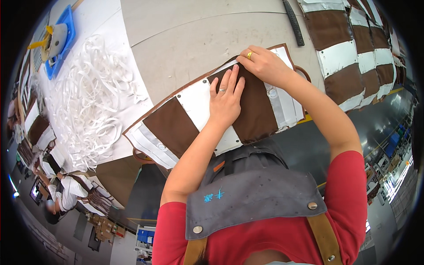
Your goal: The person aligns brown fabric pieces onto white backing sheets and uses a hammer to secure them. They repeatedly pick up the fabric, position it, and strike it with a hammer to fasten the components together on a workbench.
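A brown-and-white striped fabric panel (pixel 259 108) lies across the table edge in front of me. It has brown trim, dark dots along its white stripe and looped brown straps at both ends. My left hand (pixel 226 104) rests flat on its middle, fingers spread over the white and brown stripes. At the panel's far edge, my right hand (pixel 265 66) pinches the brown border, where a thin white strip (pixel 226 66) shows. The right fingertips are partly hidden behind that hand.
A tangled heap of white ribbon (pixel 90 97) covers the table's left side, below a blue tray (pixel 66 42). A black-handled tool (pixel 293 22) lies at the back. Stacks of brown-and-white panels (pixel 344 84) stand right. Another person (pixel 68 192) works at far left.
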`<state>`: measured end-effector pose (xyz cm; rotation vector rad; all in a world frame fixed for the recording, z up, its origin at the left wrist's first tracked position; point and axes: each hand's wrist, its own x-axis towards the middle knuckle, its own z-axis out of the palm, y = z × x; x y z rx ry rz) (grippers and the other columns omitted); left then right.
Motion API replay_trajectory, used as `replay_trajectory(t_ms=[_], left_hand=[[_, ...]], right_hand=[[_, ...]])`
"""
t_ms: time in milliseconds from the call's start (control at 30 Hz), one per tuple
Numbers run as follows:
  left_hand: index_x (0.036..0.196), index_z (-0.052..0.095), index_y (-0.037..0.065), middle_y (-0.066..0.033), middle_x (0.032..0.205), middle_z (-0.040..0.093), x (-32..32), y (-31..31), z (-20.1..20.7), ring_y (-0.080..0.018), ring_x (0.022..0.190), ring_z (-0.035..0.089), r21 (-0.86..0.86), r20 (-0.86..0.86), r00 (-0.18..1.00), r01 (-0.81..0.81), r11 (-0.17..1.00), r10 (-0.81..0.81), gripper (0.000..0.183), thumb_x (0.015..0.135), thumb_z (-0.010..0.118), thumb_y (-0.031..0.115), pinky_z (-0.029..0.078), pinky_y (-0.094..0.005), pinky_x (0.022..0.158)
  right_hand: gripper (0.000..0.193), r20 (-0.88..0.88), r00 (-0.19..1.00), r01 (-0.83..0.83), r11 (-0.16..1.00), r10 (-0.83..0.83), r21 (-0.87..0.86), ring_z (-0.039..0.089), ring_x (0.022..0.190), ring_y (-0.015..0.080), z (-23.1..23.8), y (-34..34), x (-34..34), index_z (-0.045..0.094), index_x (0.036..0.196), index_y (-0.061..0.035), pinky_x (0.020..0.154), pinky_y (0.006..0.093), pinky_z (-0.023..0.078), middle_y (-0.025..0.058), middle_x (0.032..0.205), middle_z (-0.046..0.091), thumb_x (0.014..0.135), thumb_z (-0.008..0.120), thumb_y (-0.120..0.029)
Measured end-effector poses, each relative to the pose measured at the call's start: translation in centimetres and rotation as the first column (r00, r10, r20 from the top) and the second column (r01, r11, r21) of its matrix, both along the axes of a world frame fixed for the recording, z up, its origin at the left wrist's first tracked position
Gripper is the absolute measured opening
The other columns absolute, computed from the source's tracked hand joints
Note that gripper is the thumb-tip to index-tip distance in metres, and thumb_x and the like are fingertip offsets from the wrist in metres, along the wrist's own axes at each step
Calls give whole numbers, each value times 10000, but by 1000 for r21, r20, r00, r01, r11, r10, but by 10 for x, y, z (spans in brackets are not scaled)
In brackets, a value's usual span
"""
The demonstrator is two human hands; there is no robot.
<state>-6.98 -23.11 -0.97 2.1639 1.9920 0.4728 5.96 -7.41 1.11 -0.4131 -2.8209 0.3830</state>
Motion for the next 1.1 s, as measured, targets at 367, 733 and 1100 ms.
replay_trajectory(t_ms=[367,733,1100], left_hand=[[1115,603,98,-58,1411,467,2,2,2,-183,1264,443,-14,75,997,-34,999,35,405,729,532,0,237,-415,1060],[1279,530,37,-87,1382,474,-5,-6,5,-207,1302,409,-9,51,996,-67,998,68,566,716,507,-11,219,-400,1107],[1234,550,38,-87,1355,474,-13,-12,5,-221,1280,424,4,170,982,-88,996,86,517,717,558,42,271,-400,1074]], right_hand=[[194,-127,984,126,992,-127,-12,568,798,209,-3,-7,-13,568,882,-50,672,335,479,43,828,574,723,679,-59],[184,-80,996,-33,991,44,132,543,809,143,-15,-3,-15,583,886,-91,694,300,424,-12,885,566,725,667,-118],[173,-109,991,94,990,-82,104,529,821,122,-5,-16,-20,559,869,-130,760,316,377,-48,906,584,740,673,-140]])
